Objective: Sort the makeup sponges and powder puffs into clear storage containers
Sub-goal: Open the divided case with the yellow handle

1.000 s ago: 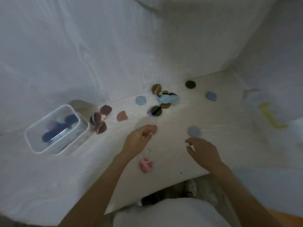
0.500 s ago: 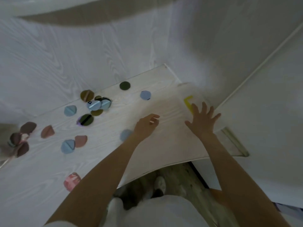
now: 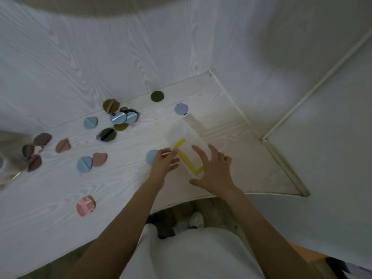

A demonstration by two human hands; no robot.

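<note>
A clear container [image 3: 181, 131] with a yellow strip on it sits on the white table [image 3: 50, 198]. My left hand [image 3: 164, 164] grips its left side and my right hand [image 3: 214, 170] rests on its near right side with fingers spread. A blue puff [image 3: 150, 156] lies just left of my left hand, partly hidden by it. Other round puffs are scattered to the left: a pink marbled one [image 3: 85, 205], a blue one [image 3: 84, 164] beside a pink one [image 3: 99, 159], and a mixed pile [image 3: 120, 119] near the wall.
A dark green puff [image 3: 157, 96] and a blue puff [image 3: 181, 109] lie by the back wall. Brown puffs [image 3: 33, 152] cluster at the far left, next to a blurred clear container [image 3: 4, 164] at the frame's edge. A wall closes the table's right side.
The view swung right. Both hands reached for the yellow-marked container by the right wall, and it has come left and toward me, between my hands.
</note>
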